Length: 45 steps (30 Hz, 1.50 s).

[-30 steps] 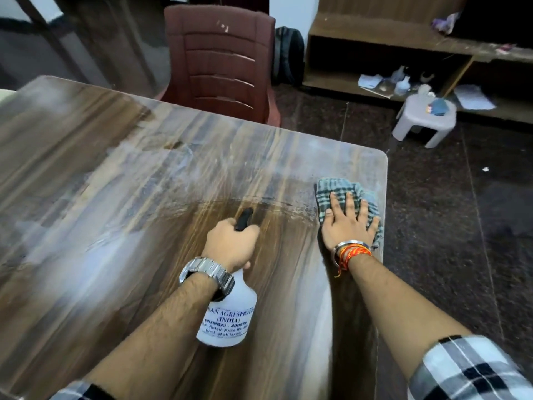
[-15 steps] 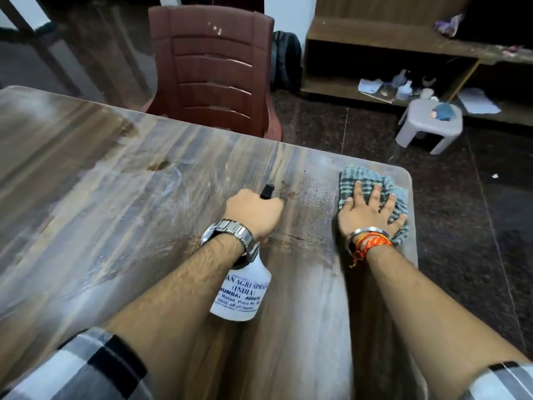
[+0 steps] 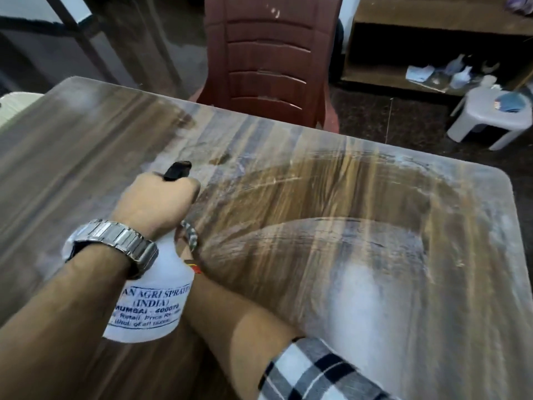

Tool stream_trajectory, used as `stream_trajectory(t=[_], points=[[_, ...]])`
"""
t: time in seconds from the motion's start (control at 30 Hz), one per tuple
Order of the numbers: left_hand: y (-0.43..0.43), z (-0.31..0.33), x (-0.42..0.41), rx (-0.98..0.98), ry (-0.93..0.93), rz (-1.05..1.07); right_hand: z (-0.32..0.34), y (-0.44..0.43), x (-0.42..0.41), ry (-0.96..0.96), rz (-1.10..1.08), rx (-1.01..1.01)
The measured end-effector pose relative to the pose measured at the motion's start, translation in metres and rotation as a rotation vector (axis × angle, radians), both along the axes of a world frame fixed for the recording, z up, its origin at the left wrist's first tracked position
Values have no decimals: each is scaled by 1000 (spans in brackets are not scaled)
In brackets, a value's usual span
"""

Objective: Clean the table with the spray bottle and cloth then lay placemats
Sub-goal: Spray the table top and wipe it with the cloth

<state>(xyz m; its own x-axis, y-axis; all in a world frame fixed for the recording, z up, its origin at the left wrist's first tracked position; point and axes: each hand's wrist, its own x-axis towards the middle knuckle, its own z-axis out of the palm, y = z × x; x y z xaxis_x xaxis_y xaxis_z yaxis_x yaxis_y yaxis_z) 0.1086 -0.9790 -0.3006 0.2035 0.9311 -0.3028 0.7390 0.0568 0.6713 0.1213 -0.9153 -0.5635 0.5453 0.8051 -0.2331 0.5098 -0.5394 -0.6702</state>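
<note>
White spray bottle (image 3: 157, 274), gripped by left hand (image 3: 155, 203), reads "(INDIA)", "MUMBAI".

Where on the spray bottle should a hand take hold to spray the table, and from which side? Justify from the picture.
Grip the narrow neck just below the black nozzle, coming from behind, as the left hand does. The spray bottle tilts with its nozzle pointing away over the table, and its white body is wider.

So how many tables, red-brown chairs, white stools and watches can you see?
Table: 1
Red-brown chair: 1
White stool: 1
Watch: 1
Total: 4
</note>
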Motion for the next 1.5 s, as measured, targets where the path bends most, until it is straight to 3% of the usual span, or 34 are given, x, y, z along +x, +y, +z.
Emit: stream_trajectory(t=[0.03,0.07,0.13,0.2,0.3,0.4,0.53,0.67,0.83,0.9,0.93,1.03,1.07,1.13,1.23,1.3,1.33,1.5], points=[[5,-3,-7,-15,25,-5,8,-12,-1,104,244,-148],[2,1,-6,-17,18,2,55,-35,7,120,317,-234],[-1,2,-8,-51,-20,14,107,-74,26,-60,469,-58],[-10,2,-9,-85,-39,8,112,-100,66,-267,305,-43],[-22,3,-14,-141,-57,3,112,-179,157,-435,-85,-222],[-24,0,-26,-138,-93,-6,116,-265,216,-337,-462,-397],[-21,8,-47,-122,-122,69,120,-270,208,-291,-627,-449],[-10,16,-77,-91,-128,138,115,-196,129,-410,-340,-316],[2,8,-110,-82,-130,213,115,-120,-38,-478,423,-47],[7,5,-121,-67,-131,226,115,-112,-83,-512,789,-36],[10,3,-126,-70,-132,234,113,-108,-96,-589,856,-59],[16,4,-135,-100,-140,262,119,-99,-101,-929,540,-149],[20,2,-139,-100,-140,265,116,-95,-103,-839,654,-118],[27,0,-143,-94,-141,266,112,-83,-108,-612,939,142],[39,-8,-148,-71,-127,268,129,-54,-110,-461,813,214],[44,-14,-149,-56,-123,245,131,-29,-102,-427,890,15],[47,-18,-148,-57,-116,231,136,-16,-93,-427,892,-58],[69,-30,-122,-118,-129,152,125,34,-26,-460,633,-42]])
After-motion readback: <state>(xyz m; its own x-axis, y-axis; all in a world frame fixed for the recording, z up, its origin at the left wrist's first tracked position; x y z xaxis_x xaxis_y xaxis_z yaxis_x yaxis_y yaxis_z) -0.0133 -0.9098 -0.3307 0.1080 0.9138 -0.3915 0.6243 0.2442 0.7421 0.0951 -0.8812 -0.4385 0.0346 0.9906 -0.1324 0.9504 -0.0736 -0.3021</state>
